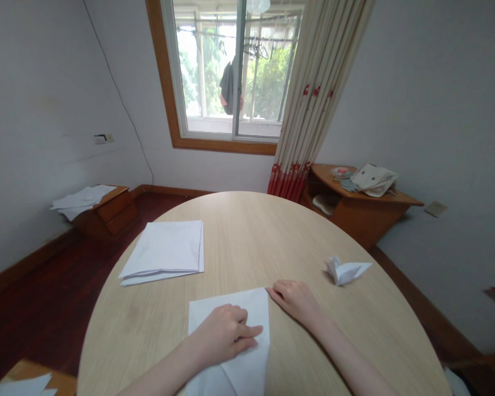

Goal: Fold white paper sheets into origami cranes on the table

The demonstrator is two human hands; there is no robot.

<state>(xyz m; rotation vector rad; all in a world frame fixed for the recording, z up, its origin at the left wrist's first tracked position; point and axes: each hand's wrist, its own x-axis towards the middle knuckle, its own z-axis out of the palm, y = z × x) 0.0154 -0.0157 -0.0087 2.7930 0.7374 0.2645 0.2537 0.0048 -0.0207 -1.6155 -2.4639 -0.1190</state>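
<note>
A folded white sheet of paper (251,308) lies on the table near its front edge, with crease lines showing in its lower part. My left hand (230,333) rests on top of this sheet, thumb and forefinger stretched out and apart, the other fingers curled under. At the sheet's far right corner is my right hand (292,300); its fingers are bent together and a fingertip meets the corner. The underside of both hands is hidden. To the right stands a small folded paper crane (346,271), apart from my right hand.
The round wooden table (247,236) bears a stack of folded white paper (169,247) at its left. Beyond it stand a low drawer cabinet (111,209) on the left and a corner desk (355,214) with a bag (375,179) on the right. A curtain (309,99) hangs by the window.
</note>
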